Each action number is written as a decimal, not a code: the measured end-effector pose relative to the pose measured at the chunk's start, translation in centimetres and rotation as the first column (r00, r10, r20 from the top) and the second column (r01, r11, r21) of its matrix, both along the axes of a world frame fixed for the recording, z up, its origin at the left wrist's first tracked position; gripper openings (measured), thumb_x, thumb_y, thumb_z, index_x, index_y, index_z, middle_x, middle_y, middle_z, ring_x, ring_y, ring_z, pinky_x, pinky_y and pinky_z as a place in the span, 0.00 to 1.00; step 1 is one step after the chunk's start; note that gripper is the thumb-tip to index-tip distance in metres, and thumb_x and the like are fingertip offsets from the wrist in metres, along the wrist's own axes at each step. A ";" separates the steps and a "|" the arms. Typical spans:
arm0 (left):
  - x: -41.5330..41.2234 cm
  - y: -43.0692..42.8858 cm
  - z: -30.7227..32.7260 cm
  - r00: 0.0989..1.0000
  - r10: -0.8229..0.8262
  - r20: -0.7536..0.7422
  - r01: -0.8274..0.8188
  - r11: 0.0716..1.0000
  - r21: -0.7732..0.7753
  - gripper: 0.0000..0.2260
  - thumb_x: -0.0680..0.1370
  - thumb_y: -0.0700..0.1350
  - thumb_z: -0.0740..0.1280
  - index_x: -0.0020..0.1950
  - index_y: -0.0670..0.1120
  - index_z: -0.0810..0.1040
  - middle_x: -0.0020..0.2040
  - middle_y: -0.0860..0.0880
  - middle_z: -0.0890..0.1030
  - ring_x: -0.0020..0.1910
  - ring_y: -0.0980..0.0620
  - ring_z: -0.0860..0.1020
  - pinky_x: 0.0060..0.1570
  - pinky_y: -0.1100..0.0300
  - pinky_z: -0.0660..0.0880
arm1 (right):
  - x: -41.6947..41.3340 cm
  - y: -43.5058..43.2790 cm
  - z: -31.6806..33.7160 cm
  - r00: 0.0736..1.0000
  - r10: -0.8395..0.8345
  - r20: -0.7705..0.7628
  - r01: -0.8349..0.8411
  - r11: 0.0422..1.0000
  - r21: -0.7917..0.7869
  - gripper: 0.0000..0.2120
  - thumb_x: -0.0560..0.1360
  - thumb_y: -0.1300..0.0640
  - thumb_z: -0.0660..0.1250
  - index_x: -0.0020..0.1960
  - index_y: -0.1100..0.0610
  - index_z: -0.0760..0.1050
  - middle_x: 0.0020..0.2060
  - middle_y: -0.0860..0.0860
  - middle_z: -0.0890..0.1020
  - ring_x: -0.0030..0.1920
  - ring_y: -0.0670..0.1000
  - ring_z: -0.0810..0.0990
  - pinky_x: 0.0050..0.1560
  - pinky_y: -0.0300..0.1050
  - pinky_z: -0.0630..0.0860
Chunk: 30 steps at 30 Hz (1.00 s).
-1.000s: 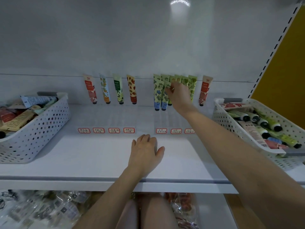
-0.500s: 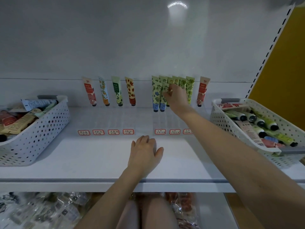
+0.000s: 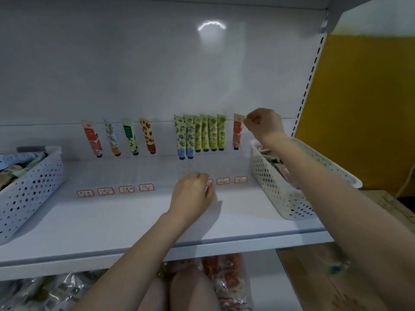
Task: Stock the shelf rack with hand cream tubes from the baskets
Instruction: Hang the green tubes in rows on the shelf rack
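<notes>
- The hand cream tubes (image 3: 203,133) stand in a row at the back of the shelf (image 3: 112,221). The red tube (image 3: 237,133) is the last one at the 3 o'clock end.
- The right hand (image 3: 263,125), fingers curled, is at 3 o'clock of the red tube, by its top corner. Whether it pinches the tube cannot be told.
- The left hand (image 3: 190,195) rests loosely curled on the shelf at 6 o'clock of the row, grasping nothing.
</notes>
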<state>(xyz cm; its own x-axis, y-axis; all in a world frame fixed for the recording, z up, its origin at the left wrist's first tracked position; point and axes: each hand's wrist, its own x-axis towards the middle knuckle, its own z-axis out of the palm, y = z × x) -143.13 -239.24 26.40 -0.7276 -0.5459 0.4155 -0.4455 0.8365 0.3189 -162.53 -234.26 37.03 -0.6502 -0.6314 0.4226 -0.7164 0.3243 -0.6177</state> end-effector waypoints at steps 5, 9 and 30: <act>-4.8 3.2 3.8 0.995 -0.098 -0.008 0.098 0.994 0.045 0.16 0.80 0.48 0.59 0.59 0.37 0.75 0.56 0.40 0.78 0.55 0.42 0.75 0.53 0.52 0.71 | -4.3 7.7 0.2 0.990 -0.139 0.021 0.137 0.987 0.079 0.12 0.77 0.58 0.62 0.54 0.64 0.78 0.49 0.59 0.82 0.48 0.55 0.78 0.44 0.40 0.69; -8.8 5.1 5.5 0.983 -0.176 -0.047 0.180 0.979 0.101 0.12 0.80 0.46 0.60 0.52 0.38 0.76 0.48 0.42 0.77 0.51 0.43 0.76 0.46 0.54 0.70 | -6.9 11.7 -1.2 0.974 -0.218 0.061 0.201 0.957 0.211 0.12 0.77 0.58 0.63 0.52 0.66 0.78 0.47 0.61 0.82 0.42 0.56 0.77 0.40 0.43 0.70; -23.7 4.7 7.3 0.920 -0.145 0.365 0.015 0.942 0.335 0.25 0.75 0.51 0.67 0.69 0.42 0.68 0.64 0.43 0.75 0.59 0.45 0.75 0.57 0.56 0.71 | -10.7 10.9 -4.8 0.975 -0.216 -0.059 0.214 0.824 0.525 0.16 0.75 0.51 0.67 0.54 0.63 0.72 0.47 0.58 0.79 0.47 0.57 0.78 0.35 0.44 0.71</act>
